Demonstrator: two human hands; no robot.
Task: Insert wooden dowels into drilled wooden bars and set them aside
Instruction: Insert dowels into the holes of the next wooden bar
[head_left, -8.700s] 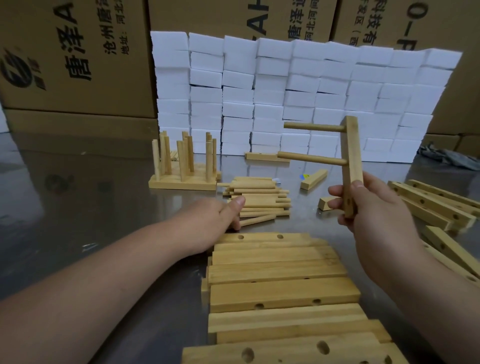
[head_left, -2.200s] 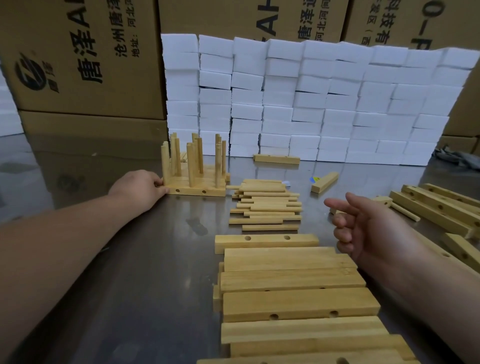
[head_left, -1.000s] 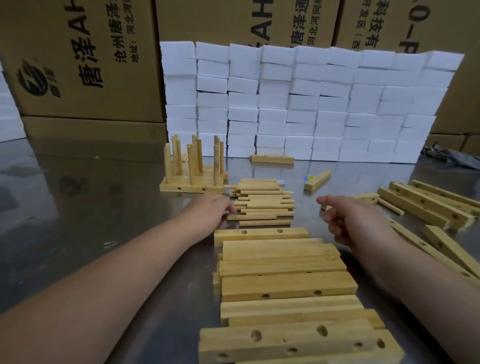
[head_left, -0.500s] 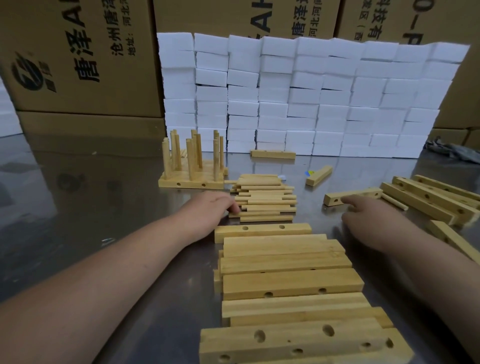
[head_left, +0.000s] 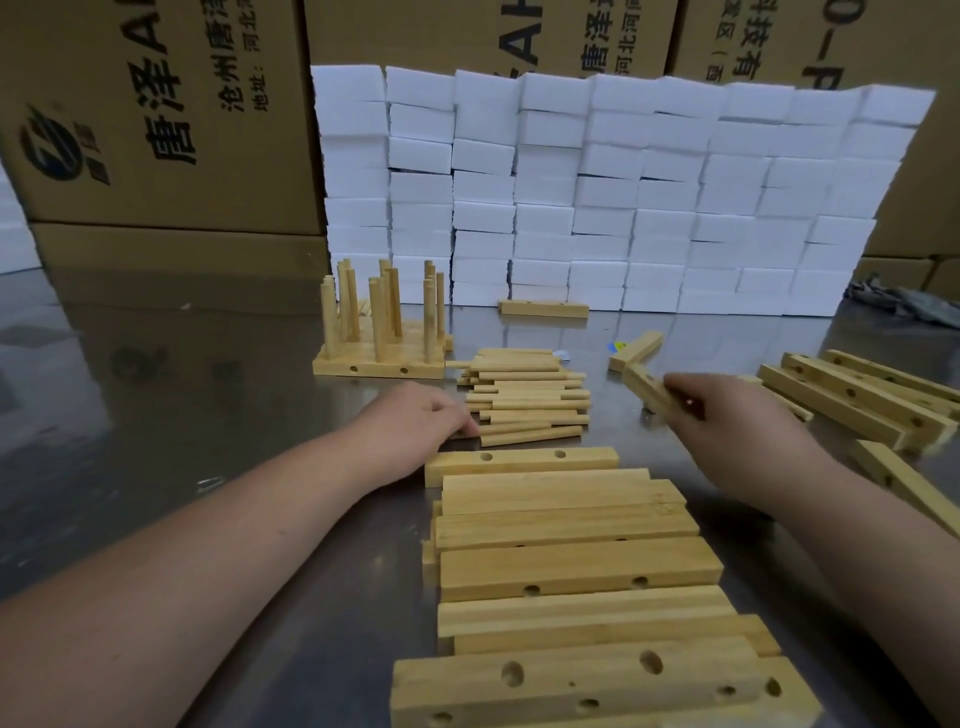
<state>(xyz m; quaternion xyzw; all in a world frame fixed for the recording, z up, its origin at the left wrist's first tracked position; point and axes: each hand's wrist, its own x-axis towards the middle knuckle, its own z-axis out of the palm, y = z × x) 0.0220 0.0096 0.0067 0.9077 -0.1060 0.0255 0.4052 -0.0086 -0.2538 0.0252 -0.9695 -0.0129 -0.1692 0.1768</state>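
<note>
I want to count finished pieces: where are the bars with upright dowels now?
Head view, left of centre: the bars with upright dowels stand left of the loose dowel pile, beyond the left hand.

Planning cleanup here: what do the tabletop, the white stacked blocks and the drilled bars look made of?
Tabletop: likely stainless steel, smooth finish; it dully mirrors the cartons. White blocks: probably foam or sponge; matte, soft-edged, unevenly stacked. Drilled bars: pale wood, perhaps bamboo, seemingly unvarnished; straight grain shows.

2 hands (head_left: 415, 428) (head_left: 727, 421), 1 dowel pile (head_left: 524, 400), 1 held bar (head_left: 644, 389)
</note>
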